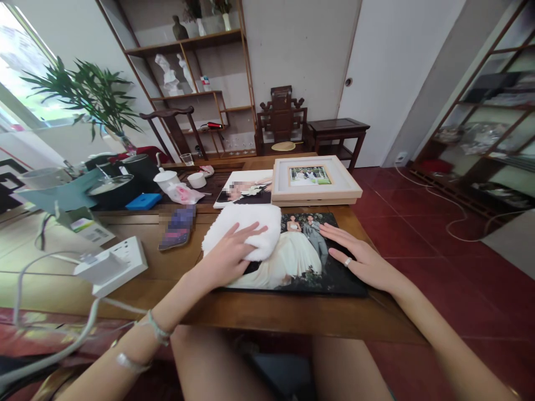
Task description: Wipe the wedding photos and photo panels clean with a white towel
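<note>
A large glossy wedding photo print (309, 262) lies flat near the front edge of the wooden table (267, 317). My left hand (229, 252) lies flat on a white fluffy cloth (246, 228) that covers the print's left upper part, fingers stretched out. My right hand (358, 254), with a ring, rests flat on the print's right side, fingers spread. Neither hand grips anything.
Behind the print stand a framed photo (314, 179) and another print (244, 189). To the left lie a phone (178, 228), a white power strip (112, 264) with cables, a blue box (143, 201), cups and pots. Shelves, chairs and a plant stand behind.
</note>
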A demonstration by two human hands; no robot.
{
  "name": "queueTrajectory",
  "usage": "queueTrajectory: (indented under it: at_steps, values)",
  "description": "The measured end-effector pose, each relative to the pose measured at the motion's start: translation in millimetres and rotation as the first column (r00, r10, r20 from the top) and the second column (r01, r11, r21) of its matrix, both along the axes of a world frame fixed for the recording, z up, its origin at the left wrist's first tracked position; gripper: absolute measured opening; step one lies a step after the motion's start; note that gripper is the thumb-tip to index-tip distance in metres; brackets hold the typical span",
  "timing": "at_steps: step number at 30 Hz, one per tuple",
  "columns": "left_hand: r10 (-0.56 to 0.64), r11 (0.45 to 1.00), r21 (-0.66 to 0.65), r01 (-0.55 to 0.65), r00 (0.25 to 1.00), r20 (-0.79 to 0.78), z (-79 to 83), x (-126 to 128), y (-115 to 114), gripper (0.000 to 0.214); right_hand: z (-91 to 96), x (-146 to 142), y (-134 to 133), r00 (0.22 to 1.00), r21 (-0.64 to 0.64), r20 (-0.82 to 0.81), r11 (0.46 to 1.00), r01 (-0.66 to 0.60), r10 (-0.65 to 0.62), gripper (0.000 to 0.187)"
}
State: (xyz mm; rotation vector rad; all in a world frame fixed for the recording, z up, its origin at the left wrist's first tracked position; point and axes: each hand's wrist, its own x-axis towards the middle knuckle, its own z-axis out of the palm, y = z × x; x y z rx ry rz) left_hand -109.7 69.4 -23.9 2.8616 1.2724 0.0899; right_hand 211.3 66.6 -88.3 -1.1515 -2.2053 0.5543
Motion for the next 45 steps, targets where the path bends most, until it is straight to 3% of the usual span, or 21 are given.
queueTrajectory:
  at_steps: [5,8,11,18,23,28,35,38,41,45]
  values:
    - [-0.097,0.995,-0.019,0.097,0.995,0.029,-0.9,7,-57,0.039,1.0,-1,-1,1.0,0.005,-0.009,1.0,0.004,-0.004,0.046]
    - [-0.148,0.989,0.0,0.148,0.988,0.049,-2.8,9,-78,0.035,1.1,-1,-1,1.0,0.004,-0.012,1.0,0.003,-0.003,0.046]
    - [-0.132,0.991,0.007,0.132,0.99,0.038,-3.3,5,-72,0.041,1.2,-1,-2,1.0,0.012,-0.024,1.0,0.005,-0.005,0.045]
    - [0.084,0.994,0.071,-0.081,0.996,-0.041,0.8,-4,-2,0.039,4.4,-2,-3,1.0,0.003,-0.017,1.0,-0.002,0.002,0.045]
    - [0.109,0.99,0.1,-0.103,0.993,-0.053,-4.0,-1,19,0.028,4.1,-3,-3,1.0,-0.008,-0.021,1.0,0.012,-0.012,0.045]
    - [0.095,0.99,0.115,-0.086,0.993,-0.072,-8.5,1,2,0.024,3.5,-2,-2,1.0,-0.012,-0.023,1.0,0.008,-0.009,0.045]
    - [-0.03,0.997,0.075,0.027,0.999,0.038,-12.2,5,-78,0.021,2.6,-1,-1,0.999,0.002,-0.034,1.0,0.001,-0.001,0.046]
    - [-0.071,0.994,0.091,0.066,0.996,0.048,-14.6,8,-98,0.021,1.9,-1,-1,0.999,0.002,-0.036,1.0,0.003,-0.003,0.046]
    - [-0.055,0.993,0.103,0.051,0.998,0.029,-14.4,7,-90,0.017,2.0,-1,-1,0.999,0.002,-0.035,1.0,0.007,-0.007,0.046]
    - [0.041,0.993,0.108,-0.038,0.999,-0.027,-10.7,3,-52,0.018,3.4,-2,-2,1.0,-0.001,-0.028,1.0,0.003,-0.003,0.046]
